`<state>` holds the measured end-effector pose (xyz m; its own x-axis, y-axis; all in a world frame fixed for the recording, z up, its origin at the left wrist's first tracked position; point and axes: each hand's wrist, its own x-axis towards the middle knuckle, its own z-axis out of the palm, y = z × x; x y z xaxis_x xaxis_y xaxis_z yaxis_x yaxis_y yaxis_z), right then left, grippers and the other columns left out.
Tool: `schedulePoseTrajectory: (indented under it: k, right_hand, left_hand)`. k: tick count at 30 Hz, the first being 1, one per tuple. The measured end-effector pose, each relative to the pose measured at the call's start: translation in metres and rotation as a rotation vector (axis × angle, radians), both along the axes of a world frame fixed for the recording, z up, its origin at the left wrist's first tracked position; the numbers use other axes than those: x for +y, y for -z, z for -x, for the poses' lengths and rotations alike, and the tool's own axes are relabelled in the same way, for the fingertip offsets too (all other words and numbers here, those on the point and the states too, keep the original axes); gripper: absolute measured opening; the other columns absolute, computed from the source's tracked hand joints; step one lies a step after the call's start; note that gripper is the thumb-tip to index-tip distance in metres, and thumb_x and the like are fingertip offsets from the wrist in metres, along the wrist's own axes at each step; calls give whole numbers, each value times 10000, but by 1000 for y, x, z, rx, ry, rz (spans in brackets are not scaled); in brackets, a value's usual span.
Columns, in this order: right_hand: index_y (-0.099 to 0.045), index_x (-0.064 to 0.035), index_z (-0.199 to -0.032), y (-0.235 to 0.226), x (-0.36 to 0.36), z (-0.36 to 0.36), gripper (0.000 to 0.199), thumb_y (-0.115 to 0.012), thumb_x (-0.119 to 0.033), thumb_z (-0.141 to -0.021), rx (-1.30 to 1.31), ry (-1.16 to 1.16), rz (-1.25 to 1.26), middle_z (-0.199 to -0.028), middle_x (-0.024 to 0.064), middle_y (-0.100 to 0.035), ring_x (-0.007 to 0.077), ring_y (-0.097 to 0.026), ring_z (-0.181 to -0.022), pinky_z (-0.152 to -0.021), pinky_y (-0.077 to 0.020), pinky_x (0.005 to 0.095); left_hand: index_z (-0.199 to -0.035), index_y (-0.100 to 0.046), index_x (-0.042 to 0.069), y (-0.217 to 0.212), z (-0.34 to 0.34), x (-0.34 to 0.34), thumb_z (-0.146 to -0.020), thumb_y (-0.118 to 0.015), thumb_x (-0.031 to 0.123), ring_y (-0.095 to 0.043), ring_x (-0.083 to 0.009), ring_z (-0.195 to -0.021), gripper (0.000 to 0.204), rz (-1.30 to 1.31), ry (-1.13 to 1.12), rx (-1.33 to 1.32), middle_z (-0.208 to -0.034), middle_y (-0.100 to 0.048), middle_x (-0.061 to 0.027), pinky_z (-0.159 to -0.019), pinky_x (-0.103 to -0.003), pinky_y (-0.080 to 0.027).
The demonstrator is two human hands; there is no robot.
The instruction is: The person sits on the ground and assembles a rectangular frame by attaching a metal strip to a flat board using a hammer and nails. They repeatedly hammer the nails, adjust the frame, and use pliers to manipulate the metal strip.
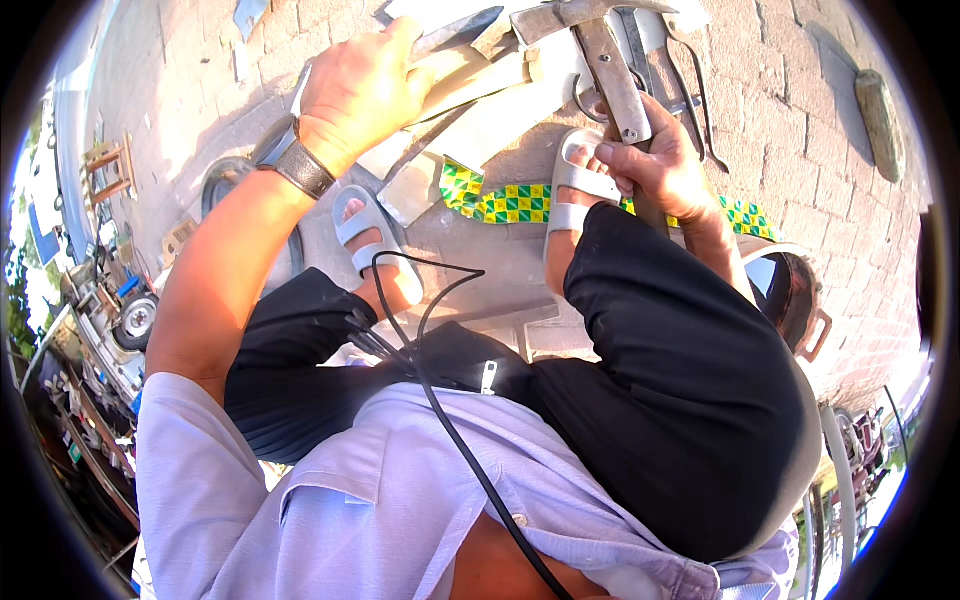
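Observation:
My left hand (pixel 362 88), with a dark wristwatch (pixel 296 160) on its wrist, grips a pale flat metal strip (pixel 470 75) that lies among other strips on the brick ground. My right hand (pixel 655 160) is closed around the handle of a worn metal hammer (pixel 612 75), whose head points up toward the top of the view. Both hands work in front of my feet in white sandals (pixel 575 185). My knees in black trousers fill the middle.
A green and yellow chequered band (pixel 520 203) lies under the feet. Thin metal hooks and rods (pixel 695 95) rest at the upper right. A round dark pot (pixel 790 285) sits at the right, a tyre (pixel 225 180) at the left. A black cable (pixel 440 410) runs over my shirt.

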<state>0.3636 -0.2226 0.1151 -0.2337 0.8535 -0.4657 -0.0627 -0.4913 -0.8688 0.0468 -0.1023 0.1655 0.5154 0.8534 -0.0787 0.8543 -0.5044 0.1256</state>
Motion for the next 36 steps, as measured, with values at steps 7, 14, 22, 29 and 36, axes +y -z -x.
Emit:
schedulePoseTrajectory:
  k: [7,14,22,29,36]
  right_hand:
    - [-576,15,-1250,-4,3,11,424,-752,-75,-875,150,26,56,-809,36,-638,81,-544,-578,-521,-436,241]
    - [-555,23,-1246,11,-2,6,373,-699,-50,-910,120,42,89,-780,35,-576,98,-516,-541,-496,-434,258]
    - [-585,7,-1262,9,-7,12,445,-766,-61,-862,117,23,134,-760,10,-615,86,-565,-570,-512,-450,246]
    - [-551,26,-1295,-5,3,-4,471,-737,-43,-868,3,26,-63,-807,33,-602,84,-525,-550,-501,-436,241]
    - [-607,7,-1212,-41,15,-4,405,-774,-72,-851,-239,-100,-26,-880,23,-649,84,-603,-776,-661,-500,267]
  left_hand:
    - [-1061,-620,91,-1,1,4,-877,-715,334,-714,-429,-762,319,-34,35,-20,-779,-714,-202,-680,-526,-587]
    - [-1182,-637,102,4,2,4,-847,-769,312,-692,-435,-783,416,-26,25,-26,-804,-699,-205,-677,-518,-560]
    - [-1112,-615,105,2,1,0,-875,-726,320,-702,-426,-748,339,-50,46,-32,-769,-702,-191,-658,-519,-573]
    - [-1074,-606,109,-2,2,-4,-897,-723,358,-711,-408,-728,327,-68,44,-35,-751,-703,-177,-627,-496,-580]
    - [-1083,-609,108,-2,-1,-6,-885,-742,349,-706,-409,-731,340,-45,37,-8,-764,-706,-179,-632,-510,-569]
